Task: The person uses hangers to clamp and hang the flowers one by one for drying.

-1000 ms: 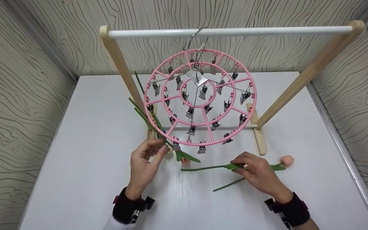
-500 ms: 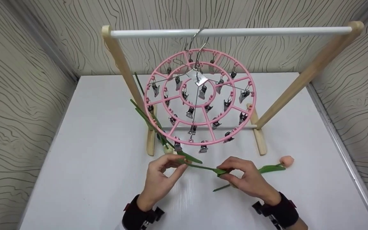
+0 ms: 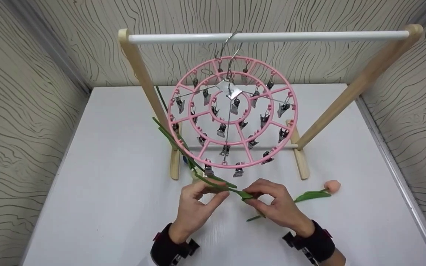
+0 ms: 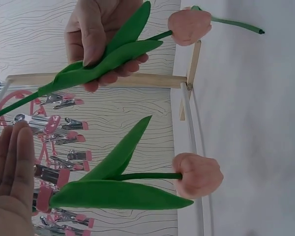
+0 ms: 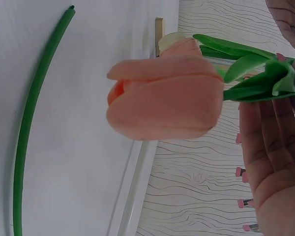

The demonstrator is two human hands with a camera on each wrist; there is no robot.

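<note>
A pink tulip (image 3: 332,186) with a long green stem is lifted off the white table (image 3: 105,184). My right hand (image 3: 276,207) pinches its stem at the leaves. My left hand (image 3: 198,201) pinches the stem's end just below the pink round clip hanger (image 3: 295,112). The left wrist view shows the held tulip (image 4: 189,24) in my right hand (image 4: 96,29). Below them a second tulip (image 4: 199,174) hangs from the hanger's clips (image 4: 54,174), beside my left hand (image 4: 10,182). In the right wrist view the held bloom (image 5: 167,101) is close up.
The hanger hangs by a wire hook from the white rod (image 3: 309,36) of a wooden rack on the table. A loose green stem (image 3: 253,218) lies under my right hand, also visible as the stem (image 5: 34,113) in the right wrist view. Patterned walls enclose the table.
My right hand picked the tulip off the table and carried it left toward the hanger. My left hand left the hanging tulip and moved right to take the stem's end.
</note>
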